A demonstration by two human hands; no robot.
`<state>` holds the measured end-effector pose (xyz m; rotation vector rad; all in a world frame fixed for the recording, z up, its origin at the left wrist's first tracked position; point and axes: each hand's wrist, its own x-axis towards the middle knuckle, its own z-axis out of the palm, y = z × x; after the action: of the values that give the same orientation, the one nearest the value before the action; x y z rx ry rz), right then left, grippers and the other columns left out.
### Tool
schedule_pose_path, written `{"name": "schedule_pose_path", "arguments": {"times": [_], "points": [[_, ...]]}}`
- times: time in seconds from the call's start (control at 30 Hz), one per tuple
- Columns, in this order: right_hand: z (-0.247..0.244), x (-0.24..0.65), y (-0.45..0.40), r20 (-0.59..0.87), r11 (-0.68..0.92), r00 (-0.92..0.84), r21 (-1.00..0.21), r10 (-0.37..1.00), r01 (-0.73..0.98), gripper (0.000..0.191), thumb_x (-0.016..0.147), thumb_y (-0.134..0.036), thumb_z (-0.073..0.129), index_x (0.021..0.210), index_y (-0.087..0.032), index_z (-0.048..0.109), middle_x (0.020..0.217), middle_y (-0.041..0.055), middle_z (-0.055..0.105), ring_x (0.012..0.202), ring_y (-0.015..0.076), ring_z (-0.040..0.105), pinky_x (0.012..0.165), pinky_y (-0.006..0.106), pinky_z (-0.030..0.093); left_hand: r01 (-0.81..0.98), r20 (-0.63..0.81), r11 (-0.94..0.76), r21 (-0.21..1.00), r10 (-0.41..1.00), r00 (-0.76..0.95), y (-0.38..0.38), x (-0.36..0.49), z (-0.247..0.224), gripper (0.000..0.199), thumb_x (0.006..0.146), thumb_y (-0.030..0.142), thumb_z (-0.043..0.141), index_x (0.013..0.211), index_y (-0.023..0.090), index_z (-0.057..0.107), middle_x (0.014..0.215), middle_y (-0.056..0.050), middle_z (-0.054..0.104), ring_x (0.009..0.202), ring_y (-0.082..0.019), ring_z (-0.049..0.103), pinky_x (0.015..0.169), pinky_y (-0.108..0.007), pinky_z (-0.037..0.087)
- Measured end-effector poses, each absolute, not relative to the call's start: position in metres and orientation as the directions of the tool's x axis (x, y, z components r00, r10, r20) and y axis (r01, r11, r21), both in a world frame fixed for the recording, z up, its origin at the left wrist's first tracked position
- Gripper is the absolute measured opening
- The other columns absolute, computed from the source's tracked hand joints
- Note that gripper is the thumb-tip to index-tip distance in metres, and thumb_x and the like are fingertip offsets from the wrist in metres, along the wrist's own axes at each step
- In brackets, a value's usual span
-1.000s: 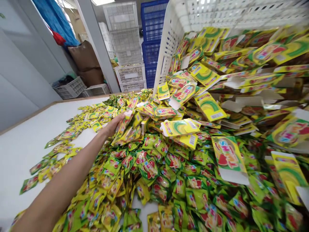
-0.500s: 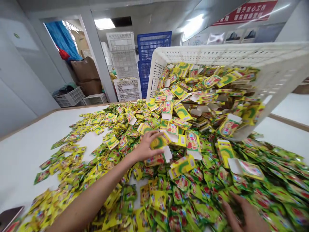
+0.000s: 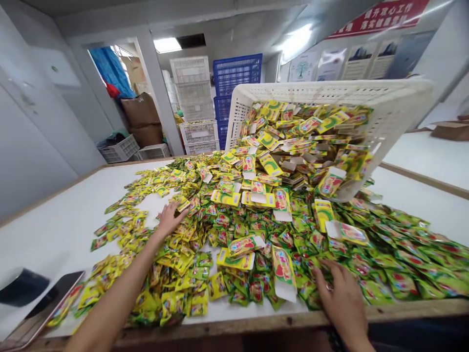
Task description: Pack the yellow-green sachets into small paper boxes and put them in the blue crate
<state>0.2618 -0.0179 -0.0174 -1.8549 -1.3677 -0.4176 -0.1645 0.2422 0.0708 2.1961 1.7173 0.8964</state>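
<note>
My left hand [image 3: 171, 218] reaches over the left part of the pile, its thumb and fingers around a small yellow carton [image 3: 182, 203]. My right hand [image 3: 340, 287] rests on green sachets [image 3: 377, 261] near the table's front edge, thumb and fingers apart; I see nothing held in it. Between the hands lie a carton with a white open flap [image 3: 246, 245], a yellow carton [image 3: 234, 259] and an upright-lying carton [image 3: 284, 269]. Yellow sachets [image 3: 179, 264] spread beneath my left arm.
A white plastic crate [image 3: 330, 90] lies tipped toward me, cartons spilling from it. A phone [image 3: 54, 298] and a dark cup-like object [image 3: 24, 287] sit at the left front. Blue crates [image 3: 238, 73] and white crates [image 3: 190, 83] stand stacked behind the table. A wooden edge [image 3: 256, 326] runs along the front.
My left hand has left the cartons before the crate and moved left to a yellow carton. Cartons now lie nearer the front edge. The view has shifted, showing that edge.
</note>
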Motion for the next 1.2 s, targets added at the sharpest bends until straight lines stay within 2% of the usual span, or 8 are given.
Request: {"name": "schedule_pose_path", "arguments": {"times": [0.1,0.4,0.5,0.6,0.8,0.97,1.1,1.2], "points": [[-0.016,0.26,-0.019,0.664,-0.095,0.379,-0.423,0.645,0.901,0.041,0.086,-0.051,0.036,0.098,-0.016,0.053,0.094,0.0134,0.057,0.091,0.0269,0.053,0.081,0.04,0.041,0.769,0.295,-0.325,0.55,0.937,0.185,0.236,-0.171,0.051,0.065,0.079,0.056,0.043,0.133,0.021,0.036,0.14,-0.013,0.036,0.13,-0.03,0.028,0.104,-0.05,0.023],[-0.017,0.257,-0.021,0.673,-0.097,0.418,-0.46,0.61,0.882,0.036,0.085,-0.045,0.039,0.096,-0.014,0.055,0.095,0.014,0.056,0.094,0.0279,0.051,0.084,0.043,0.038,0.707,0.32,-0.443,0.552,0.895,0.311,0.18,-0.152,0.062,0.059,0.079,0.053,0.047,0.132,0.028,0.038,0.144,-0.009,0.03,0.131,-0.028,0.027,0.105,-0.05,0.022],[0.007,0.231,-0.014,0.688,-0.003,0.367,-0.468,0.626,0.884,0.031,0.086,-0.039,0.04,0.098,-0.016,0.056,0.101,0.0131,0.056,0.098,0.0272,0.05,0.088,0.044,0.036,0.691,0.329,-0.516,0.507,0.856,0.398,0.157,-0.14,0.072,0.055,0.078,0.051,0.05,0.129,0.03,0.042,0.142,-0.007,0.034,0.129,-0.029,0.032,0.106,-0.055,0.013],[0.039,0.188,0.003,0.653,0.183,0.161,-0.426,0.74,0.886,0.032,0.086,-0.037,0.042,0.112,-0.02,0.053,0.116,0.0109,0.051,0.11,0.0256,0.044,0.093,0.042,0.033,0.637,0.31,-0.586,0.501,0.809,0.5,0.129,-0.122,0.082,0.052,0.079,0.047,0.052,0.128,0.031,0.043,0.136,-0.005,0.044,0.125,-0.027,0.038,0.107,-0.056,0.002],[0.056,0.134,0.03,0.398,0.298,-0.178,-0.262,0.9,0.918,0.07,0.066,-0.037,0.068,0.128,-0.029,0.039,0.136,0.0067,0.036,0.125,0.0295,0.027,0.1,0.047,0.022,0.499,0.305,-0.585,0.639,0.789,0.534,0.073,-0.1,0.086,0.035,0.082,0.038,0.051,0.114,0.024,0.058,0.116,-0.007,0.06,0.108,-0.023,0.053,0.095,-0.037,0.039],[0.049,0.147,0.026,0.51,0.308,-0.138,-0.265,0.849,0.914,0.014,0.081,-0.019,0.054,0.091,-0.024,0.061,0.113,0.0057,0.055,0.109,0.0236,0.043,0.095,0.043,0.025,0.479,0.335,-0.514,0.712,0.848,0.411,0.045,-0.104,0.059,0.027,0.083,0.033,0.05,0.104,0.022,0.062,0.107,-0.007,0.063,0.103,-0.022,0.056,0.091,-0.036,0.042],[0.07,0.147,0.015,0.625,0.372,-0.088,-0.34,0.775,0.864,0.015,0.086,-0.018,0.047,0.085,-0.022,0.061,0.1,0.0047,0.059,0.096,0.0203,0.048,0.088,0.039,0.03,0.478,0.399,-0.533,0.698,0.844,0.358,0.036,-0.094,0.057,0.033,0.081,0.03,0.053,0.113,0.022,0.056,0.116,-0.009,0.058,0.111,-0.023,0.051,0.097,-0.039,0.037],[0.093,0.127,0.007,0.657,0.521,-0.184,-0.362,0.731,0.773,0.014,0.085,-0.016,0.048,0.086,-0.022,0.061,0.097,0.0046,0.059,0.094,0.0198,0.048,0.084,0.035,0.032,0.409,0.411,-0.595,0.692,0.79,0.454,0.034,-0.073,0.074,0.051,0.073,0.028,0.063,0.122,0.022,0.05,0.124,-0.009,0.053,0.116,-0.025,0.046,0.099,-0.04,0.034]]}}
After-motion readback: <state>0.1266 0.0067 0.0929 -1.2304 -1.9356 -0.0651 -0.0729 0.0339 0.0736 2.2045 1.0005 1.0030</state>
